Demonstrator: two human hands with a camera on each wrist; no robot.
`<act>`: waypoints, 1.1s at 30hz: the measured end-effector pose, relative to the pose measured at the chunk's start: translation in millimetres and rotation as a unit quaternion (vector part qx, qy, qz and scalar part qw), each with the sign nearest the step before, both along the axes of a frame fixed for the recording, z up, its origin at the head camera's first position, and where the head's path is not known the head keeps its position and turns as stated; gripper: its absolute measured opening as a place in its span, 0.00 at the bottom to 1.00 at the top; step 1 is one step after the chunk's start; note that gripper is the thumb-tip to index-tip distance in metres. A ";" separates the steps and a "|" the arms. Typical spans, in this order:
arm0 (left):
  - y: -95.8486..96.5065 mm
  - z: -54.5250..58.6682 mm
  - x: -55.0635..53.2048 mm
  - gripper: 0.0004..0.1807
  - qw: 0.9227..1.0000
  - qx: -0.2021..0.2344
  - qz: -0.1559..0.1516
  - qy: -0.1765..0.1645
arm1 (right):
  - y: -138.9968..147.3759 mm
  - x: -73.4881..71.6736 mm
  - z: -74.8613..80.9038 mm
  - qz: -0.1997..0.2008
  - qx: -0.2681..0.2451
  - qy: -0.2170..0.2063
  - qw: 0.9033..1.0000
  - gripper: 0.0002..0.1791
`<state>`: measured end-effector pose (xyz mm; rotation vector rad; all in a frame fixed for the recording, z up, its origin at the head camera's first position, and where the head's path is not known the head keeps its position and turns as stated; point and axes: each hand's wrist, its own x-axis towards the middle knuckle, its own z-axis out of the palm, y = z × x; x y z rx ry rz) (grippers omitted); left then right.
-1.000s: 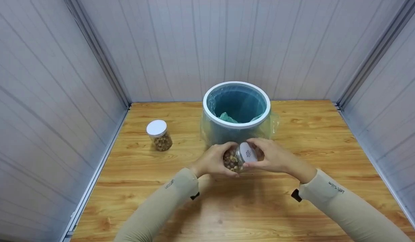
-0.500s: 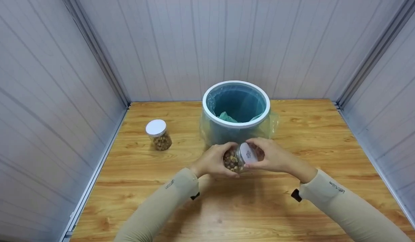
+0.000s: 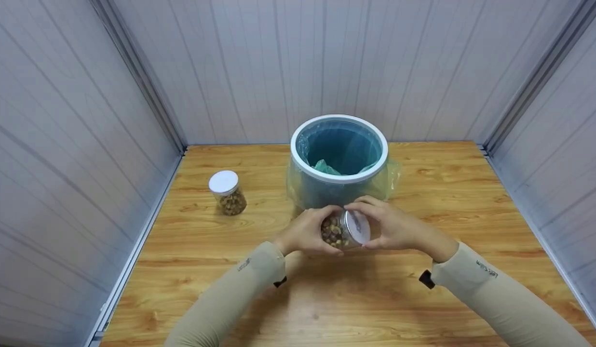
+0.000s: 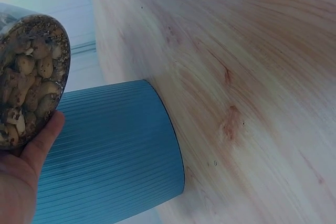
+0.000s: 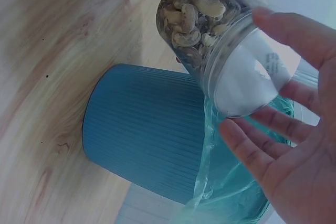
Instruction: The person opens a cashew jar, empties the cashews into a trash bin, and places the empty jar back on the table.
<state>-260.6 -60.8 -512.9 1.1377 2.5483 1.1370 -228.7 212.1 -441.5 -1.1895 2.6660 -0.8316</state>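
A clear jar of cashews (image 5: 191, 17) with a white lid (image 3: 358, 227) is held tilted over the table, just in front of the bin. My left hand (image 3: 310, 232) grips the jar's body near its base; in the left wrist view the nuts show through the bottom. My right hand (image 3: 394, 226) spans the lid, thumb on one edge and fingertips at the other, as the right wrist view shows. The lid sits on the jar. Another lidded jar (image 3: 232, 202) of similar nuts stands upright at the left.
A blue ribbed bin (image 5: 147, 119) with a white rim ring (image 3: 295, 154) and a green plastic liner (image 5: 210, 156) stands behind my hands. The wooden table (image 3: 221, 250) is bounded by pale panel walls (image 3: 240, 72) at the back and sides.
My right hand's fingers have shifted their hold around the lid, and the lid has turned. The left hand keeps the jar in nearly the same place.
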 end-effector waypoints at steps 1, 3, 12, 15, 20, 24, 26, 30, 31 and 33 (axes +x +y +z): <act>0.0 -0.1 0.2 0.53 1.000 0.001 0.001 -0.003 | 0.1 0.0 -0.1 0.004 0.000 0.006 1.000 0.48; 0.2 -0.5 0.1 0.53 1.000 0.003 0.003 -0.008 | 0.6 0.0 -0.7 0.014 0.000 0.024 1.000 0.48; -0.2 -2.7 -0.9 0.52 1.000 0.009 0.008 -0.007 | -0.5 0.5 -3.0 0.035 0.013 0.076 0.996 0.48; -0.1 -3.2 -0.6 0.52 1.000 0.015 0.005 -0.005 | -0.3 0.3 -3.1 0.041 0.013 0.085 0.995 0.48; 1.3 -3.8 0.3 0.53 1.000 0.022 -0.001 0.013 | 2.8 0.6 -2.7 0.051 -0.001 0.080 0.995 0.52; 2.0 -3.9 0.4 0.53 1.000 0.021 0.002 0.017 | 4.2 1.2 -0.7 0.021 -0.012 0.041 0.999 0.55; 2.1 -3.7 0.2 0.53 1.000 0.021 0.004 0.018 | 4.3 1.2 0.7 -0.004 -0.010 0.015 1.000 0.55; 2.4 -3.6 -0.5 0.53 1.000 0.019 0.003 0.016 | 3.5 0.6 2.0 -0.051 0.010 -0.033 0.998 0.56; 2.6 -3.5 -0.7 0.53 1.000 0.020 0.002 0.015 | 3.2 0.4 1.9 -0.062 0.016 -0.040 0.997 0.57; 3.0 -3.1 -0.9 0.53 1.000 0.020 0.001 0.013 | 2.3 -0.2 1.6 -0.078 0.022 -0.053 0.995 0.56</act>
